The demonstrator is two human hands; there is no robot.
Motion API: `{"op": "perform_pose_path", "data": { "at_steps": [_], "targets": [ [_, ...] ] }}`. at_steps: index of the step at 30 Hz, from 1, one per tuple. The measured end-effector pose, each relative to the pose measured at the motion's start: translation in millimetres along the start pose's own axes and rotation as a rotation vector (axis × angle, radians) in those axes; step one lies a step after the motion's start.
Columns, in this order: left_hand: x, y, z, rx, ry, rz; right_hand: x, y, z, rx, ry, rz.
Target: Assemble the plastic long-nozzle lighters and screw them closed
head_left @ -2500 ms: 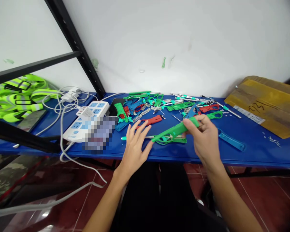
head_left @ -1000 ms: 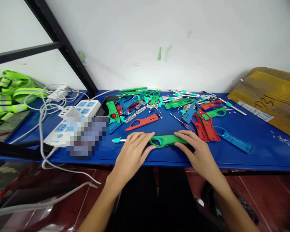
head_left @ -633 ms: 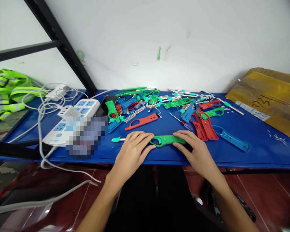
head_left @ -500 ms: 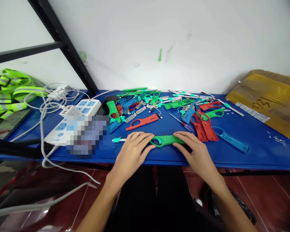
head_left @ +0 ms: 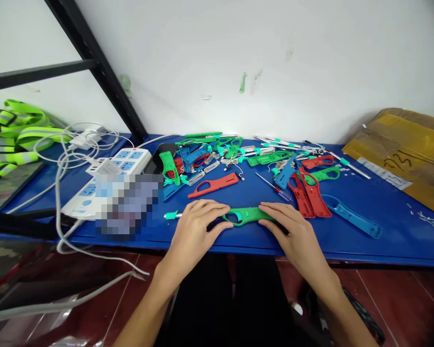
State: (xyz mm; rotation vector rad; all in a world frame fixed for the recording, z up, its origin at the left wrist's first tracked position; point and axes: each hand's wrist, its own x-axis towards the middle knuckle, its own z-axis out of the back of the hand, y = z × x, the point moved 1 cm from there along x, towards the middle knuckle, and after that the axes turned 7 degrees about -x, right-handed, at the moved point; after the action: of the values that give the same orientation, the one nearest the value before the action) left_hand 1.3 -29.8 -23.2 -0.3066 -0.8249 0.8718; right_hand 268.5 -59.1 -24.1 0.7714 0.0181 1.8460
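Observation:
A green long-nosed gas lighter (head_left: 251, 215) lies level at the front of the blue table, its turquoise trigger showing inside the finger loop. My left hand (head_left: 199, 222) is closed around its left part, by the loop, and hides some of it. Beyond that hand, the metal nozzle with a turquoise tip (head_left: 171, 215) sticks out to the left. My right hand (head_left: 287, 224) grips the right end of the handle between thumb and fingers. Just behind the hands are a red handle shell (head_left: 215, 184) and a screwdriver (head_left: 282, 193) with a clear purplish handle.
Loose lighter parts, including a green shell (head_left: 269, 158), pile along the wall. Right of my hands lie red shells (head_left: 318, 200) and a blue shell (head_left: 354, 217). A taped cardboard box (head_left: 401, 149) stands far right. A white power strip (head_left: 83, 205) with cables and a blurred phone-like object are left.
Both hands keep their hold on the green lighter. The nozzle tip shows slightly further left and lower; the camera view has shifted a little.

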Motion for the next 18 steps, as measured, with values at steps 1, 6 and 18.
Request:
{"op": "perform_pose_path", "data": {
  "at_steps": [1, 6, 18],
  "targets": [
    [0, 1, -0.2, -0.007, 0.001, 0.012, 0, 0, 0, -0.012, 0.003, 0.008],
    [-1, -3, -1.1, 0.074, 0.009, 0.084, 3, 2, 4, -0.098, 0.047, 0.028],
    [-10, -15, -1.8, 0.219, 0.019, -0.131, -4, -7, 3, -0.125, 0.285, 0.030]
  ]
}}
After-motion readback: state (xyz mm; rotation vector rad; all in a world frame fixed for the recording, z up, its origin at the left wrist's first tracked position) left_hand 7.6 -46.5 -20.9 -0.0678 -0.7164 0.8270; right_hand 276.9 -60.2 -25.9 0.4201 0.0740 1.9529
